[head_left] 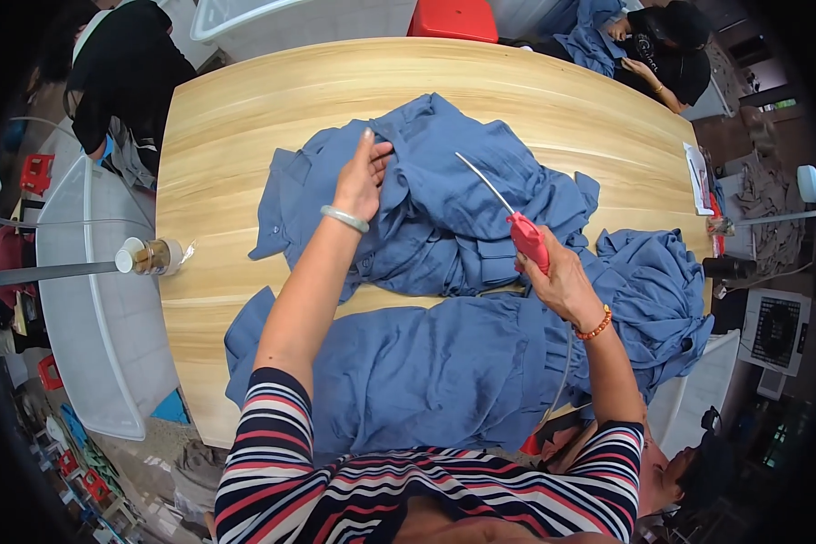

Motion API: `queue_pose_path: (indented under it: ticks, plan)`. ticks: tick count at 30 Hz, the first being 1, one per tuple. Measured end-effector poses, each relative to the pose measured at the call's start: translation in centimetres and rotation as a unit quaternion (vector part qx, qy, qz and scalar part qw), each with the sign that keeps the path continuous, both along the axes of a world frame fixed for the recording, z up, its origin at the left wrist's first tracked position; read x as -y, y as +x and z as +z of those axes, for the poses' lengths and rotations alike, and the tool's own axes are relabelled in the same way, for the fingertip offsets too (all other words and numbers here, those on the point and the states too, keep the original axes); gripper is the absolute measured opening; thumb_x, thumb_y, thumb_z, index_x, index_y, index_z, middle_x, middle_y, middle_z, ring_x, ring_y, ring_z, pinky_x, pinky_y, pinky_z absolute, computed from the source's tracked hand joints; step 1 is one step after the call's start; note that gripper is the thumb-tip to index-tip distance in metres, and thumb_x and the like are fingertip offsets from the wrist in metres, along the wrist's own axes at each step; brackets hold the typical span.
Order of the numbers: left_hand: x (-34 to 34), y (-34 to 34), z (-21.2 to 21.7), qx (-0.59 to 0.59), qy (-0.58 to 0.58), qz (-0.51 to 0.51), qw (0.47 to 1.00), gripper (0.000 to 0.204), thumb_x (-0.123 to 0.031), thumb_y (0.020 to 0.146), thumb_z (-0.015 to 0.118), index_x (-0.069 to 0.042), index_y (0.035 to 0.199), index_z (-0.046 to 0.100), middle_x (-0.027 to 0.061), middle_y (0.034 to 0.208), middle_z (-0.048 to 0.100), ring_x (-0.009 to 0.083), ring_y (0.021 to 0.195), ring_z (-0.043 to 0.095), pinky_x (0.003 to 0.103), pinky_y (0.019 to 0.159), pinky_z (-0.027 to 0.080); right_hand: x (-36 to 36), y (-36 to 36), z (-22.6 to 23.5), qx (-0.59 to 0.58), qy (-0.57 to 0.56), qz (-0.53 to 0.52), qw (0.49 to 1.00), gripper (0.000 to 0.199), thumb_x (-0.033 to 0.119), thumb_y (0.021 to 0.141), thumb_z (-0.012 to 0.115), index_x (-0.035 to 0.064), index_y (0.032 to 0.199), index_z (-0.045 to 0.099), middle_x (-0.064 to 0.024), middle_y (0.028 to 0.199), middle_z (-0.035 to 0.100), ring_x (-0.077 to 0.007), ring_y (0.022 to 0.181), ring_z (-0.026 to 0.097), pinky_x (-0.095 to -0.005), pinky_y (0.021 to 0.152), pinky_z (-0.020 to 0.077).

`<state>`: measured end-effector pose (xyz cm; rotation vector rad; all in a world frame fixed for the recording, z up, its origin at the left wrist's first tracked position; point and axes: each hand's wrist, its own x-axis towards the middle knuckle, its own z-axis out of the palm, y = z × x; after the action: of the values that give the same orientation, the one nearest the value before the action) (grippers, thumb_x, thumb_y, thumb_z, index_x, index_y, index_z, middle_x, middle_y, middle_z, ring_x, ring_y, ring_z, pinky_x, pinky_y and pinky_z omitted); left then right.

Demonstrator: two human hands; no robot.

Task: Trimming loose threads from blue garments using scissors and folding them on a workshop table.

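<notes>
A crumpled blue garment (480,154) with a collar and a button lies across the middle of the table. My left hand (363,181), a pale bangle at its wrist, is over this garment's left part with fingers stretched out and apart. In my right hand (562,283) is a red air blow gun (528,239) with a long thin metal nozzle, which points up and left over the cloth. A thin hose (567,363) runs down past my right forearm. Nearer to me another blue garment (417,372) is spread out, partly hidden by my left arm.
More bunched blue cloth (648,281) lies at the wooden table's (245,104) right edge. White tubs (82,299) stand left and beyond, with a red stool (453,20) at the far side. A jar (159,257) sits at the left edge. Other people are around the table.
</notes>
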<state>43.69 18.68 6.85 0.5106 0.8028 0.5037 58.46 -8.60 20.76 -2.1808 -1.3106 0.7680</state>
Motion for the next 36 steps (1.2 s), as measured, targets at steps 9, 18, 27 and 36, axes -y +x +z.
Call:
queue_pose_path:
  ticks: [9,18,27,36]
  plan:
    - [5.4,1.0,-3.0,0.021,0.076,-0.028,0.996,0.014,-0.011,0.087,0.064,0.000,0.096,0.063,0.0076,0.090,0.067,0.0131,0.079,0.064,0.027,0.073,0.052,-0.4,-1.8,1.3,0.058,-0.075,0.058,0.994,0.027,0.014,0.084,0.059,0.0067,0.108,0.050,-0.0202,0.075,0.061,-0.0409,0.073,0.060,-0.0452,0.065,0.0458]
    - [8.0,1.1,-5.2,0.015,0.107,-0.015,0.994,0.009,-0.009,0.086,0.066,-0.001,0.091,0.065,0.0042,0.085,0.066,0.0098,0.072,0.060,0.025,0.068,0.049,-5.6,-1.7,0.0,0.188,-0.095,0.128,0.969,0.027,0.024,0.083,0.062,0.0053,0.100,0.051,-0.0203,0.071,0.062,-0.0396,0.069,0.061,-0.0479,0.062,0.0471]
    - [6.3,-2.2,-5.4,-0.145,0.197,-0.020,0.969,0.017,-0.017,0.089,0.065,-0.001,0.094,0.067,-0.0028,0.084,0.060,0.0052,0.079,0.051,0.020,0.071,0.040,3.5,-6.5,-0.1,0.040,-0.065,0.133,0.988,0.023,0.021,0.084,0.057,0.0015,0.095,0.050,-0.0178,0.067,0.062,-0.0377,0.065,0.062,-0.0465,0.056,0.0468]
    - [4.3,-9.3,-2.3,-0.208,0.562,-0.337,0.727,0.021,-0.016,0.090,0.059,0.004,0.093,0.062,-0.0004,0.077,0.058,0.0080,0.075,0.049,0.024,0.069,0.042,5.9,-10.0,-0.6,0.021,-0.038,0.129,0.991,0.023,0.009,0.077,0.054,-0.0039,0.096,0.051,-0.0178,0.070,0.063,-0.0366,0.072,0.064,-0.0454,0.060,0.0479]
